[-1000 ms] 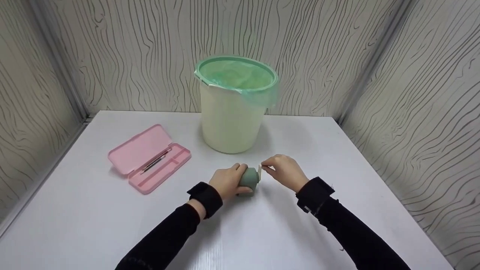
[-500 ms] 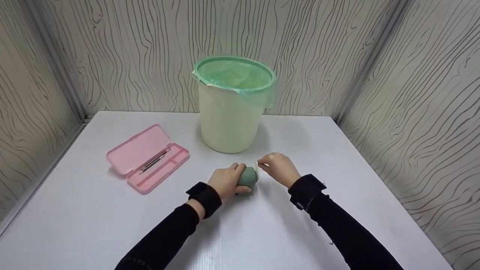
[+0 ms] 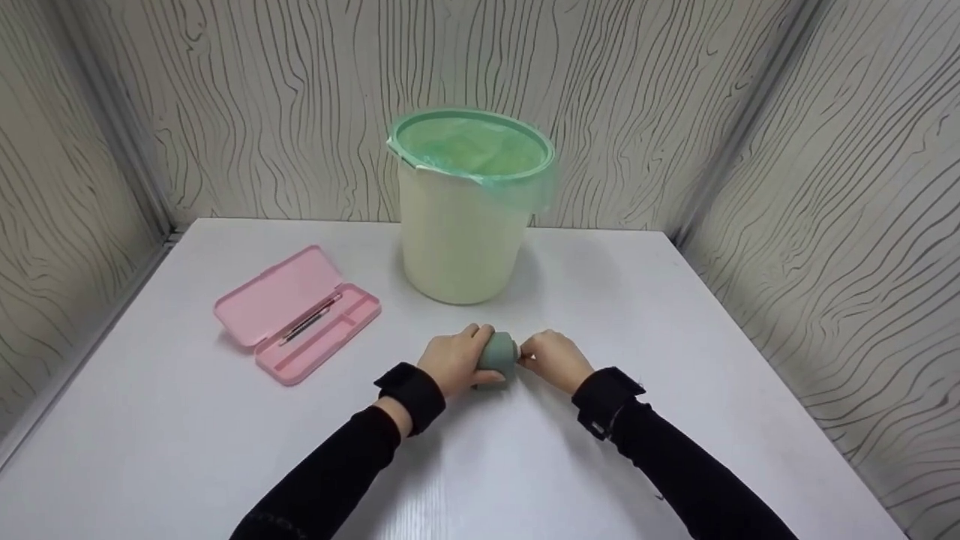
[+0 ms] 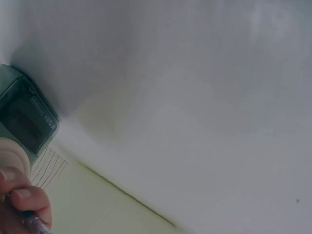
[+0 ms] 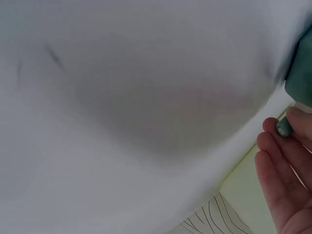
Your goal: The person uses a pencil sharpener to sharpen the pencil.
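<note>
A green hand-crank pencil sharpener (image 3: 498,352) stands on the white table in the head view. My left hand (image 3: 454,364) grips its body from the left, fingers over it and thumb low in front. On its right side, my right hand (image 3: 553,358) pinches the small green crank knob (image 5: 283,127) between thumb and fingertips. The other right-hand fingers extend beside the knob in the right wrist view. A dark see-through window on the sharpener (image 4: 28,114) and its cream crank hub (image 4: 12,155) show in the left wrist view. My right hand hides most of the crank arm.
Behind the sharpener stands a tall cream bin (image 3: 461,240) with a green rim and a green bag lining. To the left lies an opened pink pencil case (image 3: 281,296) holding thin pencils (image 3: 309,322). Wood-patterned walls (image 3: 300,112) border the table (image 3: 637,292).
My right hand has shifted left, risen slightly, then dropped to the hub's level, turning the crank that earlier pointed up. The left hand keeps the sharpener in place.
</note>
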### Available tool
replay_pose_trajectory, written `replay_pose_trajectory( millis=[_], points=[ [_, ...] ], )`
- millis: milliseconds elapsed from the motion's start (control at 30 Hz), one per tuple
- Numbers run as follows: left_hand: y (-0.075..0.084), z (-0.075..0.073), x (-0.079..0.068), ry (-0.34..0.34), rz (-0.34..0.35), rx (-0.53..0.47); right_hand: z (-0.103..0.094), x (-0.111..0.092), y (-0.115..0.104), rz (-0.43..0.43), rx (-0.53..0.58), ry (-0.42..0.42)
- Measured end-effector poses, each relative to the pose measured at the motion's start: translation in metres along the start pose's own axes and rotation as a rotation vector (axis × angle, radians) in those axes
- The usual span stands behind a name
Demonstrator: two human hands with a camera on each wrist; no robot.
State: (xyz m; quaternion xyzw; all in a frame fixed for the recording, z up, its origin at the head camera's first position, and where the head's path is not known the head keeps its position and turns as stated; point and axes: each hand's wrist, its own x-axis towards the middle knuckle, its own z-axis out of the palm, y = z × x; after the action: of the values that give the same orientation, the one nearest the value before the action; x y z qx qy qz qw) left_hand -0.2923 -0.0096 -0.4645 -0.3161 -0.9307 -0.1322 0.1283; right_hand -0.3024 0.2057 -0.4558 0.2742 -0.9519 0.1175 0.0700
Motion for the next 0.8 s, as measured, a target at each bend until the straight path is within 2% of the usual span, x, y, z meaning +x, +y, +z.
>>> replay_pose_trajectory(
  millis=[333, 500, 800],
  points=[
    [-0.001, -0.003, 0.0, -0.009, -0.011, 0.003, -0.003, -0.018, -0.005, -0.068, 0.049, -0.027],
    [0.0, -0.003, 0.0, 0.008, -0.013, 0.025, -0.011, -0.029, -0.008, -0.114, 0.067, -0.01],
    [0.0, -0.002, 0.002, -0.045, -0.028, 0.008, -0.03, -0.04, -0.014, -0.142, 0.038, 0.024]
  ],
)
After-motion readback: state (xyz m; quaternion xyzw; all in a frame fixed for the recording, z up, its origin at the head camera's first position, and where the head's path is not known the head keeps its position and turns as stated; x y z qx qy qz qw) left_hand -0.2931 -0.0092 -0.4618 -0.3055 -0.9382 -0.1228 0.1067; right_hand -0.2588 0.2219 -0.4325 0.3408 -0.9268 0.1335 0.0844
